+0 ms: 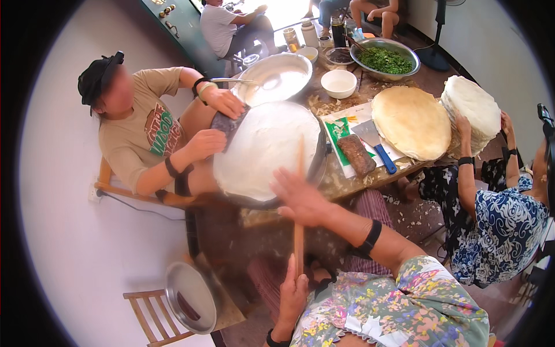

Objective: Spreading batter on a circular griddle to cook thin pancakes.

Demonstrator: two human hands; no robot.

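My left hand (294,286) grips the lower end of a long wooden stick (298,243) in front of my floral shirt. The stick's upper part, blurred, reaches over a round white sheet of dough or batter (264,152) on a dark round griddle (321,167). My right hand (299,197) is blurred, fingers spread, across the middle of the stick at the griddle's near edge; whether its palm touches the stick I cannot tell. At the griddle's left, a co-worker's hands (208,141) rest by a dark cloth or pad (230,126) against the rim.
Behind the griddle are a large metal basin (305,71), a white bowl (339,83) and a bowl of chopped greens (386,60). Rightward lie a brown block (356,155), a blue-handled scraper (385,159), a browned flatbread (411,122) and a stack of flatbreads (471,110) held by another person's hands.
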